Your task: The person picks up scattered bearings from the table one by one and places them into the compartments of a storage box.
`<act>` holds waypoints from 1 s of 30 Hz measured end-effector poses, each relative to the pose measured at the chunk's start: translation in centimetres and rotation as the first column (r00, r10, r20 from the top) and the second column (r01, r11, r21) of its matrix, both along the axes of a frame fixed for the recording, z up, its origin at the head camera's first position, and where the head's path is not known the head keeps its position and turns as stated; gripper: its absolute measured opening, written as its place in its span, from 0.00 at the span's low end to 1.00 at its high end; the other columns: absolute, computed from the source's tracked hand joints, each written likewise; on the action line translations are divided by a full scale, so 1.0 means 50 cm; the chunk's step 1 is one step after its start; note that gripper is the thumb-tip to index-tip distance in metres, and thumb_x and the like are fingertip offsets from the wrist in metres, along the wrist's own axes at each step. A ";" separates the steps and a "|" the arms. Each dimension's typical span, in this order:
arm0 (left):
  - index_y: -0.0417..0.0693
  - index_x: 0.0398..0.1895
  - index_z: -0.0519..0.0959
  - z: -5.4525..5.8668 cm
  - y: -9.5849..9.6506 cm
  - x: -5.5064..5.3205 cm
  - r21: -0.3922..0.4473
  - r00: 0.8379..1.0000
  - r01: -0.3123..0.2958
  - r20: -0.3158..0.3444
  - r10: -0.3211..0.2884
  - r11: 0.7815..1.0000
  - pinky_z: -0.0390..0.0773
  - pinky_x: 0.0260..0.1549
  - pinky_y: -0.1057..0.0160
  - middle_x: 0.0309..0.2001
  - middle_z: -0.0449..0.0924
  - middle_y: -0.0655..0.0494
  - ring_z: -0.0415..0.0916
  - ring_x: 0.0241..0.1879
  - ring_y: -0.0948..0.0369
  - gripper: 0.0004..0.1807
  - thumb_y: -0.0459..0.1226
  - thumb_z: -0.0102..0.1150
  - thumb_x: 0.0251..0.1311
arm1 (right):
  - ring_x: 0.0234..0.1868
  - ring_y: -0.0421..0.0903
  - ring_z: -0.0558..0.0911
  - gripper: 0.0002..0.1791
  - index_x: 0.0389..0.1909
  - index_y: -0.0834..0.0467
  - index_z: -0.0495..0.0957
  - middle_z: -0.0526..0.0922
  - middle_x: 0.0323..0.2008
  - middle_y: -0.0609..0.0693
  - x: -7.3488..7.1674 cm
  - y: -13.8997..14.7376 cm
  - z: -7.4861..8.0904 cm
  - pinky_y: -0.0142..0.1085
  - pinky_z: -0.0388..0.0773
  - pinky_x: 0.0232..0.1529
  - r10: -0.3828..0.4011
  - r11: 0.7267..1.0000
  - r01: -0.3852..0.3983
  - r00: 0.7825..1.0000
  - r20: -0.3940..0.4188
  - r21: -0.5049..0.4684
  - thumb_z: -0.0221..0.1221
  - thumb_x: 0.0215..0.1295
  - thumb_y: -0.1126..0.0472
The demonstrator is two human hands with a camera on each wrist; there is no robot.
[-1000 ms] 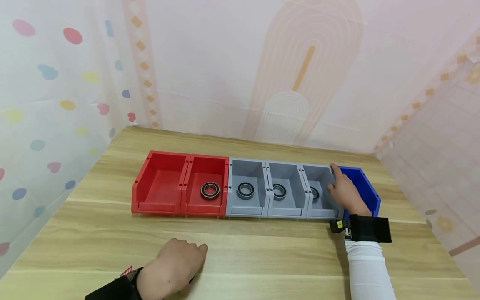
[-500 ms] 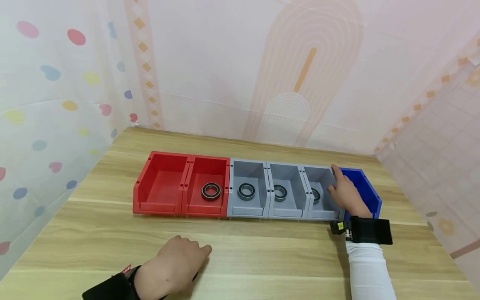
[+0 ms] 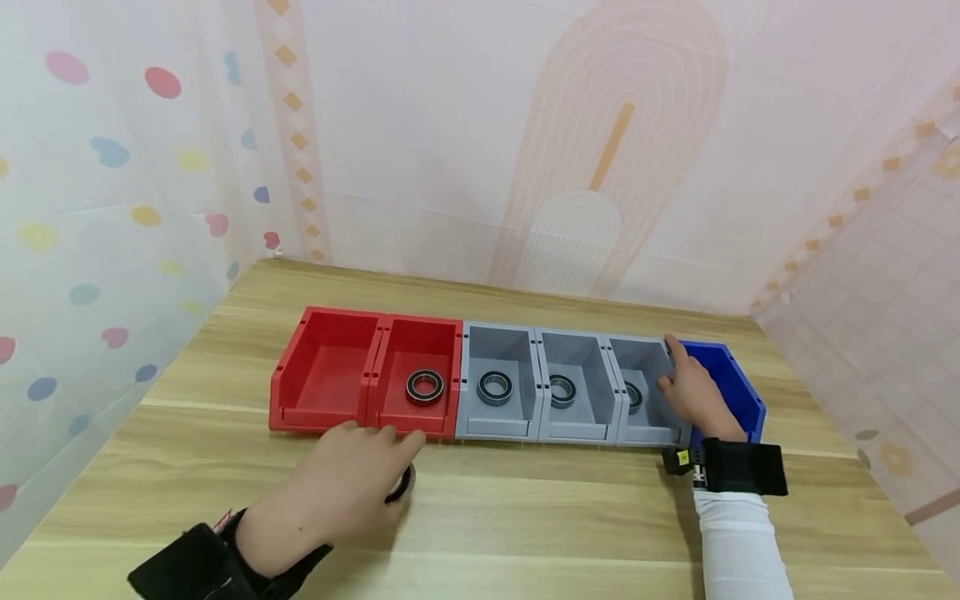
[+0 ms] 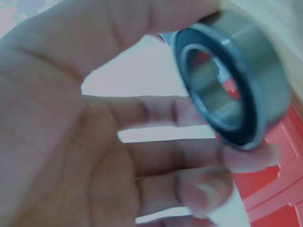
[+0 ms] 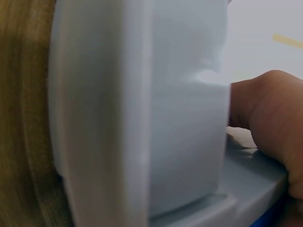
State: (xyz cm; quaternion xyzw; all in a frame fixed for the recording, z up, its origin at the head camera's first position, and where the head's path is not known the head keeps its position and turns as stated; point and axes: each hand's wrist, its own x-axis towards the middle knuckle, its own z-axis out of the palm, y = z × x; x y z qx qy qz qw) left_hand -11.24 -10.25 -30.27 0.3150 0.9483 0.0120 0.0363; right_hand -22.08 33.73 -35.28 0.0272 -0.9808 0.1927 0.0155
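My left hand (image 3: 337,487) is raised just in front of the red bins and pinches a ball bearing (image 3: 405,485). The left wrist view shows this bearing (image 4: 267,71) tilted between the thumb and fingers, its dark seal facing the palm. At the right end of the row, my right hand (image 3: 697,396) grips the wall between the last grey bin (image 3: 651,427) and the blue bin (image 3: 738,375). Its thumb lies on the grey side and its index finger lies along the rim; the remaining fingers are hidden.
Bearings lie in the second red bin (image 3: 423,421) and in each grey bin, including the first grey bin (image 3: 495,429) and the middle grey bin (image 3: 577,432). The leftmost red bin (image 3: 322,419) adjoins them. A patterned curtain (image 3: 420,125) hangs behind the wooden table (image 3: 525,525).
My left hand has risen from the table and moved forward towards the red bins, bringing the bearing into view. My right hand has stayed at the same wall.
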 end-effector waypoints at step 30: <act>0.37 0.49 0.69 -0.004 -0.129 -0.141 0.167 0.916 -0.191 -0.323 0.237 0.967 0.74 0.22 0.57 0.28 0.70 0.46 0.67 0.24 0.55 0.28 0.44 0.62 0.46 | 0.22 0.49 0.67 0.37 0.71 0.62 0.38 0.66 0.49 0.73 0.000 0.000 0.003 0.41 0.63 0.25 0.002 1.000 -0.002 1.000 -0.004 0.000 0.44 0.66 0.65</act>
